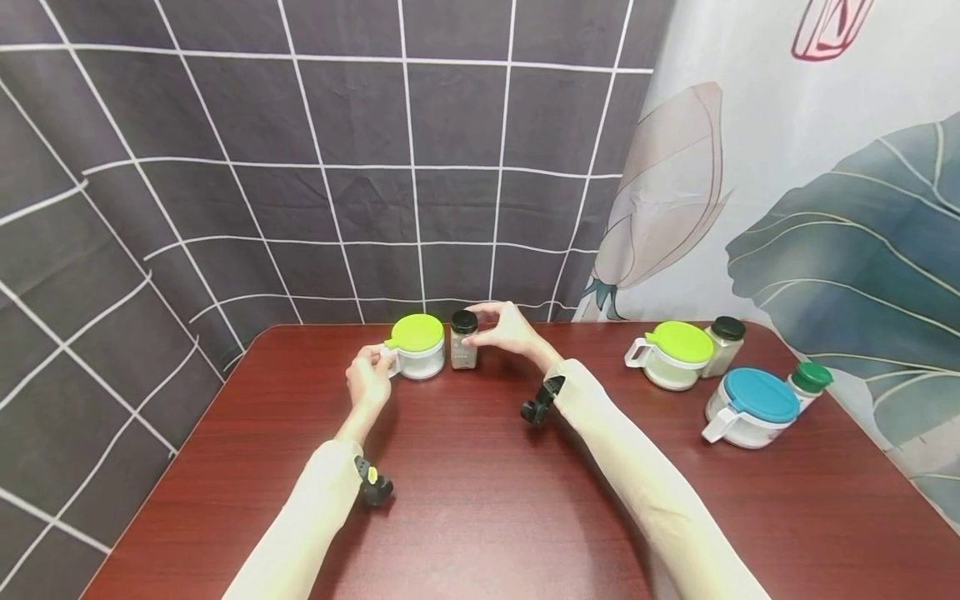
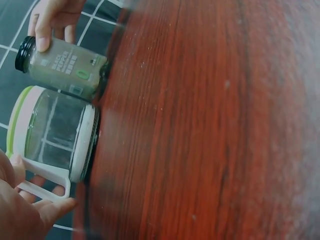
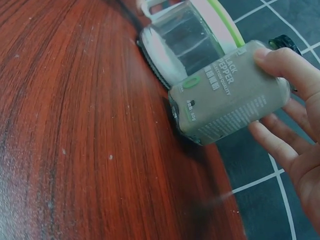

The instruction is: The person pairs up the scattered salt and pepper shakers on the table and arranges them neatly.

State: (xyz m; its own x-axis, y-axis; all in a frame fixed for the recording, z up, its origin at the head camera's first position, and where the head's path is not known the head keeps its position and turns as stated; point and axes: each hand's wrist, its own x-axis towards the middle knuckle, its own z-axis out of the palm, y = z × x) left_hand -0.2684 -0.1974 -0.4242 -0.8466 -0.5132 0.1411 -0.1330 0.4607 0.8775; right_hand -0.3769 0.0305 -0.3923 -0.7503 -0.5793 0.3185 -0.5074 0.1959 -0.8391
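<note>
At the table's back edge stands a clear seasoning jar point(image 1: 422, 360) with a lime-green lid and white handle, some white contents low inside. My left hand point(image 1: 369, 379) grips its handle point(image 2: 47, 177) between thumb and fingers. Close on its right is a black pepper bottle point(image 1: 463, 350) with a black cap, its label readable in the right wrist view. My right hand point(image 1: 512, 329) pinches this bottle near its top, the thumb on the label side point(image 3: 265, 57) and fingers round the other side. Both containers look upright on the table in the head view.
On the right stand another lime-lidded jar point(image 1: 675, 358), a black-capped bottle point(image 1: 723, 346), a blue-lidded jar point(image 1: 753, 408) and a green-capped bottle point(image 1: 810, 382), grouped closely. A dark gridded curtain point(image 1: 360, 200) hangs behind the reddish-brown table point(image 1: 465, 500).
</note>
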